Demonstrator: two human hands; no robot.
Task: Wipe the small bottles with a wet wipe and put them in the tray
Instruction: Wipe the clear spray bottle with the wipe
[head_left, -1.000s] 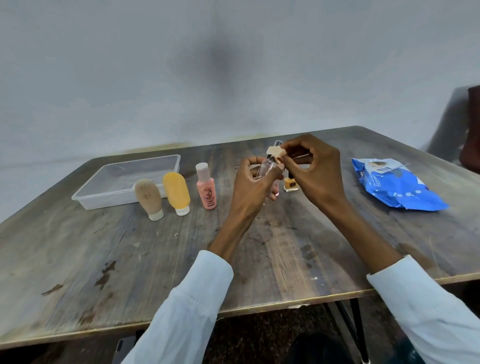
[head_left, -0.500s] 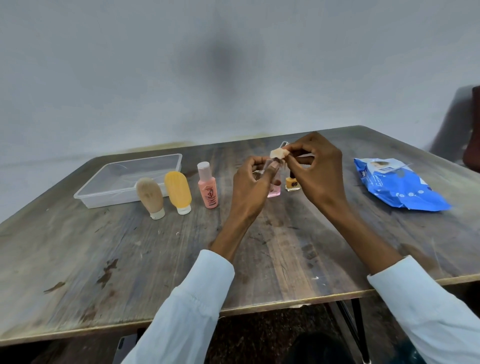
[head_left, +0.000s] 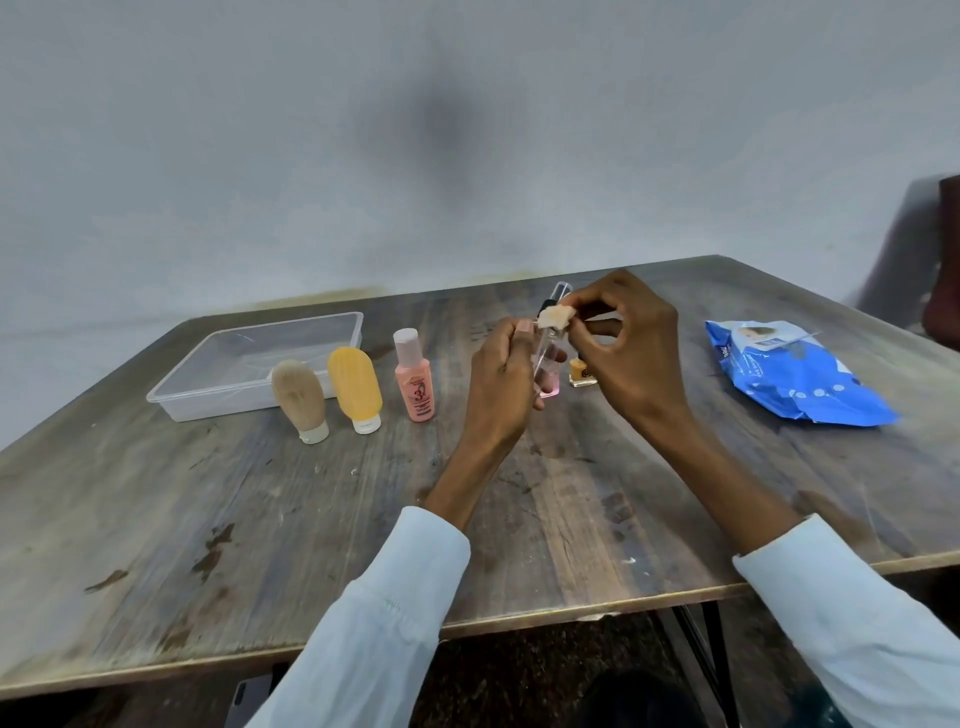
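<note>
My left hand (head_left: 498, 384) grips a small clear bottle (head_left: 549, 348) with pink liquid at its bottom, held upright above the table. My right hand (head_left: 623, 348) pinches a small crumpled wipe (head_left: 556, 316) against the bottle's upper part. A tiny yellow bottle (head_left: 582, 371) stands on the table behind my hands. To the left stand a pink bottle (head_left: 414, 376), a yellow tube (head_left: 356, 387) and a beige tube (head_left: 300, 395), caps down. The clear plastic tray (head_left: 332, 325) lies behind them at the far left with nothing in it.
A blue pack of wet wipes (head_left: 795, 374) lies at the right on the wooden table (head_left: 260, 519). A dark chair (head_left: 943, 260) stands past the table's right corner. The wall runs close behind the table.
My hands have shifted slightly and the wipe has slid along the upper part of the clear bottle. The standing bottles, tray and wipes pack have not moved.
</note>
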